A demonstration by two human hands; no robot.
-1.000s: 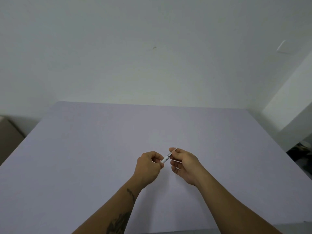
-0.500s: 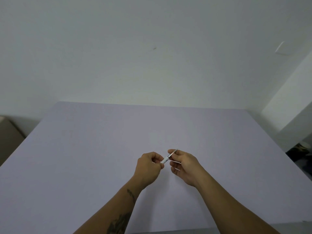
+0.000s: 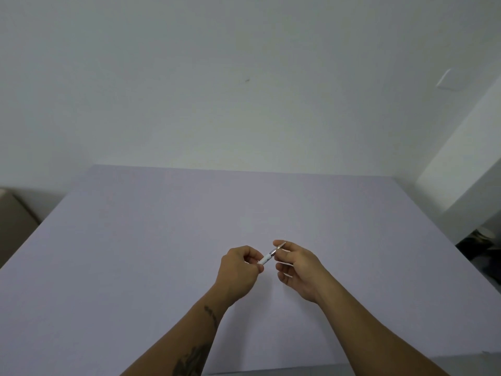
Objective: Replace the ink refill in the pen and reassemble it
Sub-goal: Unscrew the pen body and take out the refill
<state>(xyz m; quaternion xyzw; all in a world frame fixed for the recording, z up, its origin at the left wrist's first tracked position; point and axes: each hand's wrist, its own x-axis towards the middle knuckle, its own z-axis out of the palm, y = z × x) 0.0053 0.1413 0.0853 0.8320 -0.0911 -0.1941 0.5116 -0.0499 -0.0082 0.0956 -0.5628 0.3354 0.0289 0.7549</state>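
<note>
A slim white pen (image 3: 267,258) with a metal tip section slants between my two hands, a little above the pale lilac table (image 3: 135,253). My left hand (image 3: 238,270) is curled around its white lower end. My right hand (image 3: 296,264) pinches the silvery upper end between thumb and forefinger, with the other fingers loosely spread. Most of the pen's barrel is hidden inside my left fist. I cannot make out a separate refill.
A white wall rises behind the table's far edge. A brown box (image 3: 13,226) stands on the floor at the left. Dark clutter (image 3: 482,240) lies on the floor beyond the table's right edge.
My hands have barely shifted. The right hand's lower fingers have opened a little, and a bit more of the pen shows between the hands.
</note>
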